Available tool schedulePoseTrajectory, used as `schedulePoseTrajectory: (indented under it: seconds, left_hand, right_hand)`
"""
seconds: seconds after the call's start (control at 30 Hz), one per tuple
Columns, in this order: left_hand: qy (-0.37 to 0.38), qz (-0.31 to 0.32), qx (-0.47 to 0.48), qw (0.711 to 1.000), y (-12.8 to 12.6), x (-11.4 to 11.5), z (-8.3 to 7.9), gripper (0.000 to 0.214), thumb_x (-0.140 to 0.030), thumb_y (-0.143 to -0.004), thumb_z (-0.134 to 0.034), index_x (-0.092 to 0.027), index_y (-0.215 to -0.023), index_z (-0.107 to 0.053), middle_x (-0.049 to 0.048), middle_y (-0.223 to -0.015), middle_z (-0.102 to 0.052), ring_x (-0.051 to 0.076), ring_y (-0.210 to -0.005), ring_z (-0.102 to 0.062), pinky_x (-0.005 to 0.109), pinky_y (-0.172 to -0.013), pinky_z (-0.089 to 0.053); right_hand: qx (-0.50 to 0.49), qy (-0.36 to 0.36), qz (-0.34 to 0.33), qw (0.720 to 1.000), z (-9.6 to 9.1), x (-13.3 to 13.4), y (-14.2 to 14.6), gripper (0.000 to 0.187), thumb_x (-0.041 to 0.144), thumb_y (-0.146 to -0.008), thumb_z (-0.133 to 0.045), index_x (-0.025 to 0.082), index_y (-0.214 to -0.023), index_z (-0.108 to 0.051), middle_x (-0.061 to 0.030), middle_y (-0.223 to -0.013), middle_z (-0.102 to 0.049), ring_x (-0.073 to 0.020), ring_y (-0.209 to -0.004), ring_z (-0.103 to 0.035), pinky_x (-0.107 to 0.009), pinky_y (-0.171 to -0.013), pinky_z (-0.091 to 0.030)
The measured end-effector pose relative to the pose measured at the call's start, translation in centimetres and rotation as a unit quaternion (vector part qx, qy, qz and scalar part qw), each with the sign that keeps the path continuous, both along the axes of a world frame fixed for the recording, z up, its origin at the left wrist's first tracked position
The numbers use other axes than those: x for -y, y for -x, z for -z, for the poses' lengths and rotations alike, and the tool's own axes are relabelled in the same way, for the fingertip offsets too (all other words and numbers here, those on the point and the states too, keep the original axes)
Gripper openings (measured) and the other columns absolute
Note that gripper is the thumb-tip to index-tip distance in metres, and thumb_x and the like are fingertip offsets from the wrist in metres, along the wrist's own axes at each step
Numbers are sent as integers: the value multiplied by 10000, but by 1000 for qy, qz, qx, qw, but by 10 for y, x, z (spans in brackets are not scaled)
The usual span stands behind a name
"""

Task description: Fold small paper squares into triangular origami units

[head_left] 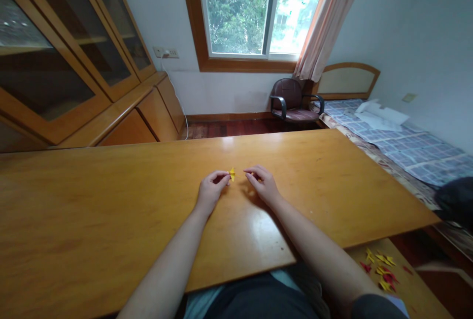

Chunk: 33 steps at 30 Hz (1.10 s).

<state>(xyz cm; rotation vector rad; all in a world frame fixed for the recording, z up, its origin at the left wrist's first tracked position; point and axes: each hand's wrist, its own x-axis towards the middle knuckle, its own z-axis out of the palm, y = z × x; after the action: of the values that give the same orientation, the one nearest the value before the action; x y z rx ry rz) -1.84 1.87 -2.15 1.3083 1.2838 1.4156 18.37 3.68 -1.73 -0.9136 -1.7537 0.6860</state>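
My left hand (211, 190) rests on the wooden table (111, 201) and pinches a tiny folded yellow paper piece (232, 174) between thumb and fingertips. My right hand (263, 183) lies just to the right of the piece, a small gap away, with its fingers curled in; whether anything is between them is too small to make out.
A low wooden surface at the lower right carries several small yellow and red folded paper pieces (382, 269). A glass-fronted cabinet (70, 63) stands at the left. A dark office chair (291, 100) sits under the window, and a bed (406, 142) runs along the right wall.
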Motion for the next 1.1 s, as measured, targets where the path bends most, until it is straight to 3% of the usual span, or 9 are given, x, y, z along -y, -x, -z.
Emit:
schedulePoseTrajectory:
  seconds: [0.27, 0.57, 1.1]
  left_hand:
    - [29, -67, 167, 983, 4, -7, 0, 365, -434, -624, -806, -159, -835, -691, -6, -717, -676, 88, -569, -575, 206, -562, -441]
    - [58, -72, 287, 953, 6, -5, -10, 372, -356, -558, -854, -155, -805, -664, 4, -737, -686, 46, -530, -524, 161, -513, -406]
    - [18, -6, 80, 997, 1, -3, 1, 267, -392, -704, -771, -153, -798, -700, 23, -760, -704, 106, -592, -579, 227, -610, -469]
  right_hand:
    - [-10, 39, -1, 999, 6, -6, 1, 236, 354, -953, -547, 200, -983, -723, -38, -818, -657, -145, -649, -574, -278, -652, -482]
    - [-6, 46, -21, 999, 5, -7, 1, 224, 348, -948, -556, 203, -938, -727, -30, -806, -658, -139, -645, -588, -264, -650, -477]
    - [8, 28, -23, 999, 7, -6, 2, 145, 326, -891, -650, 206, -855, -723, -24, -788, -669, -146, -659, -577, -262, -632, -463]
